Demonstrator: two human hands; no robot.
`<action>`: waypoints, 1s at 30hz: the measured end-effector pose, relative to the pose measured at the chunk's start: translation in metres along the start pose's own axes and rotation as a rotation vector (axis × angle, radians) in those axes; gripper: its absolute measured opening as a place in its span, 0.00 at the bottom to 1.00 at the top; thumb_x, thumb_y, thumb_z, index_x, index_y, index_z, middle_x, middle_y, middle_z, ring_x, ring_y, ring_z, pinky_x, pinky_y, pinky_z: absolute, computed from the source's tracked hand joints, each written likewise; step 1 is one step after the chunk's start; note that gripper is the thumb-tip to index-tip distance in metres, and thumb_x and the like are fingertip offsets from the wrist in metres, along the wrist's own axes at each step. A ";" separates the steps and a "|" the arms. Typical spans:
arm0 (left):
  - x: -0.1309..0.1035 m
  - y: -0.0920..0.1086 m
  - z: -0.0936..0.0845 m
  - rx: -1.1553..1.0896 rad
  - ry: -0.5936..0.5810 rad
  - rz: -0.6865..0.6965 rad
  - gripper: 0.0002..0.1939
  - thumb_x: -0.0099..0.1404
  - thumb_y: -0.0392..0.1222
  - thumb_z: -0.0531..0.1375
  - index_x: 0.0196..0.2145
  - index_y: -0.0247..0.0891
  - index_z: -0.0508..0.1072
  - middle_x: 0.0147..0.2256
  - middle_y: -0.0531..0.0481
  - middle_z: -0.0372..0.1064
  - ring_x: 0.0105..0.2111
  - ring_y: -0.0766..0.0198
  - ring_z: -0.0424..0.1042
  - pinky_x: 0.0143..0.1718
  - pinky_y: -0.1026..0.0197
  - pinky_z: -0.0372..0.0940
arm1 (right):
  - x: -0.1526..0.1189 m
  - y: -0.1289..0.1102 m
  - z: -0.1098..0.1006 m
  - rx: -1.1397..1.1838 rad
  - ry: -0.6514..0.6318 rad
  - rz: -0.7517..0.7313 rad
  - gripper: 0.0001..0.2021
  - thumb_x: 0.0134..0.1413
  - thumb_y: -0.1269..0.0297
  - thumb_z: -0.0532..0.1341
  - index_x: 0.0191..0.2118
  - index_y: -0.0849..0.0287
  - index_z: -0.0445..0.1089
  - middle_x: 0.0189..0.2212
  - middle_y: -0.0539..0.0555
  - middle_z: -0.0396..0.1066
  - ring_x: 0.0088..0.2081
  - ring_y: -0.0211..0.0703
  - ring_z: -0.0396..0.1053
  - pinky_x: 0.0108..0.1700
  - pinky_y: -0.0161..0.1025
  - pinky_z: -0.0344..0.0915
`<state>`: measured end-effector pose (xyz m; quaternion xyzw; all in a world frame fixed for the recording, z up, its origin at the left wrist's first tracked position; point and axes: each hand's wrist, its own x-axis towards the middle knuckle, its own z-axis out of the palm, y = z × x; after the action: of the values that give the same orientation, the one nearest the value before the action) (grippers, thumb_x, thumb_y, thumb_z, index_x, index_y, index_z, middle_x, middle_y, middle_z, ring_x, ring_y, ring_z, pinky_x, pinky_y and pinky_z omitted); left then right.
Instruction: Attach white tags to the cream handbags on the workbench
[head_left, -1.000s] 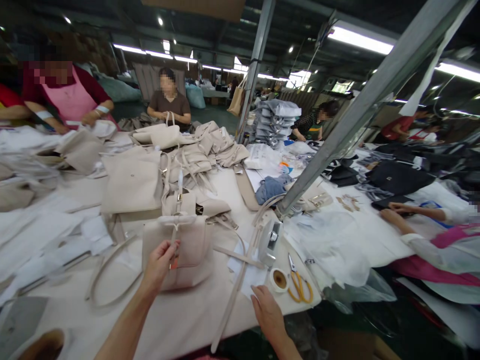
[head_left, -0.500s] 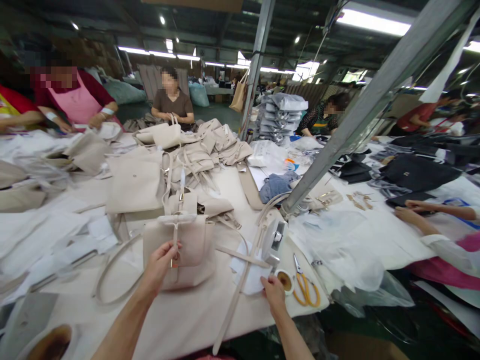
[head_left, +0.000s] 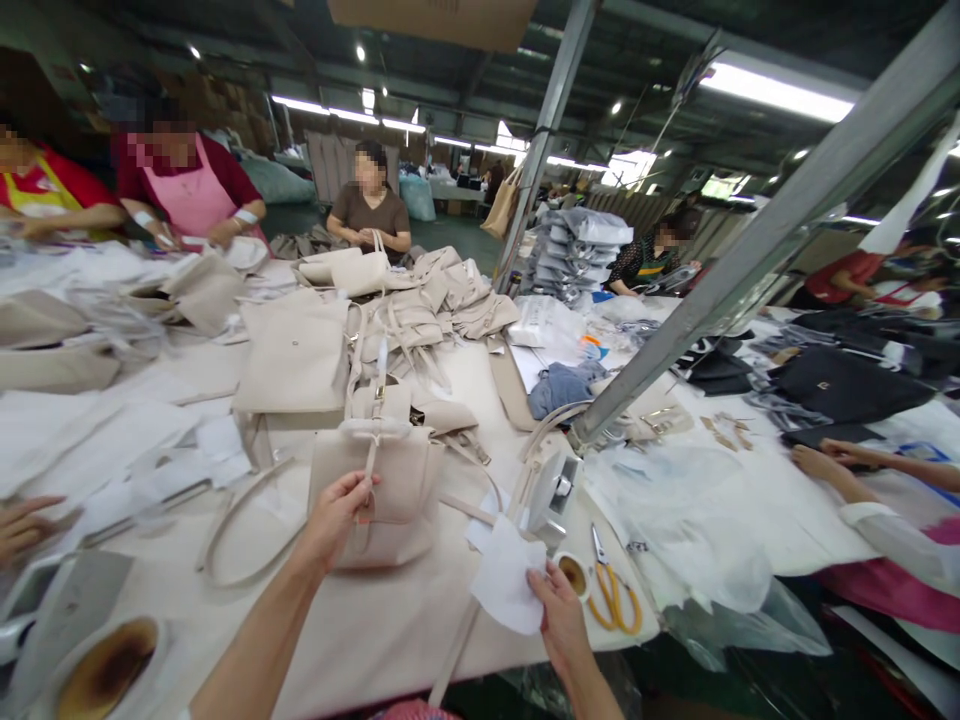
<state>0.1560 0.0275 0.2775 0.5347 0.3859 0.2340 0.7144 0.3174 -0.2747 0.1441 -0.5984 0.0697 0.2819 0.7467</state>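
Beige bag (head_left: 405, 510) rests on a cluttered workshop table (head_left: 375, 635).

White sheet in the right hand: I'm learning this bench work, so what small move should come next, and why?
Probably bring the white sheet left toward the beige bag: the right hand grips its edge, and the left hand pinches the narrow strap at the bag's front.

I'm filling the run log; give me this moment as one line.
left hand: holding strap of beige bag; right hand: holding white sheet; near right hand: roll, scissors
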 end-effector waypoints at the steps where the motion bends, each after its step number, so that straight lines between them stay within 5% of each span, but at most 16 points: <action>1: 0.000 0.001 0.000 -0.002 -0.003 0.001 0.23 0.45 0.57 0.67 0.32 0.34 0.74 0.24 0.53 0.66 0.24 0.67 0.61 0.27 0.64 0.57 | 0.004 0.003 0.005 -0.051 -0.021 -0.027 0.31 0.35 0.54 0.71 0.48 0.61 0.68 0.32 0.54 0.78 0.36 0.49 0.76 0.37 0.44 0.72; 7: 0.003 -0.002 -0.001 0.016 -0.001 -0.003 0.25 0.44 0.59 0.67 0.32 0.34 0.74 0.23 0.54 0.65 0.24 0.67 0.59 0.27 0.64 0.55 | 0.023 0.030 0.031 -0.428 -0.043 -0.119 0.30 0.42 0.46 0.61 0.48 0.64 0.69 0.32 0.58 0.77 0.35 0.53 0.75 0.35 0.48 0.72; 10: 0.005 -0.005 -0.002 0.025 0.003 0.000 0.26 0.44 0.59 0.67 0.32 0.34 0.74 0.24 0.54 0.65 0.25 0.66 0.60 0.27 0.63 0.55 | 0.021 0.038 0.032 -0.524 0.035 -0.184 0.28 0.42 0.49 0.62 0.48 0.62 0.71 0.37 0.60 0.76 0.42 0.57 0.72 0.44 0.51 0.70; 13: 0.007 -0.008 -0.003 0.028 0.007 -0.001 0.25 0.44 0.59 0.67 0.33 0.35 0.74 0.25 0.53 0.67 0.26 0.66 0.61 0.29 0.63 0.55 | 0.014 0.039 0.028 -0.781 0.020 -0.410 0.20 0.52 0.54 0.56 0.48 0.56 0.72 0.41 0.59 0.73 0.46 0.54 0.70 0.51 0.49 0.65; 16: 0.007 -0.009 -0.003 0.031 0.013 -0.009 0.25 0.45 0.58 0.66 0.33 0.35 0.75 0.27 0.52 0.68 0.27 0.65 0.62 0.30 0.62 0.55 | 0.010 0.034 0.025 -1.102 -0.086 -0.654 0.17 0.61 0.59 0.49 0.46 0.54 0.73 0.37 0.57 0.72 0.42 0.48 0.71 0.46 0.44 0.67; 21: 0.009 -0.008 -0.002 0.058 0.021 -0.019 0.25 0.44 0.59 0.67 0.33 0.35 0.75 0.28 0.52 0.69 0.28 0.65 0.61 0.32 0.62 0.55 | 0.018 0.013 0.010 -1.310 0.038 -0.790 0.18 0.65 0.61 0.46 0.47 0.59 0.71 0.36 0.57 0.73 0.40 0.46 0.72 0.43 0.41 0.67; 26: 0.013 -0.007 0.000 0.059 0.029 -0.010 0.27 0.43 0.60 0.67 0.33 0.35 0.75 0.29 0.52 0.69 0.29 0.64 0.61 0.34 0.61 0.56 | 0.017 0.013 -0.013 -1.508 -0.041 -0.796 0.18 0.65 0.61 0.47 0.47 0.57 0.72 0.31 0.54 0.73 0.34 0.44 0.73 0.35 0.37 0.66; 30: 0.015 -0.009 -0.002 0.083 0.036 -0.018 0.28 0.43 0.61 0.67 0.34 0.35 0.75 0.30 0.51 0.70 0.30 0.63 0.62 0.35 0.61 0.56 | 0.015 0.008 -0.035 -1.531 0.112 -0.755 0.20 0.66 0.62 0.44 0.46 0.61 0.72 0.33 0.57 0.74 0.35 0.45 0.72 0.36 0.38 0.66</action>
<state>0.1628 0.0372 0.2644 0.5560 0.4131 0.2209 0.6866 0.3337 -0.3018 0.1210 -0.9341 -0.3071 -0.0463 0.1762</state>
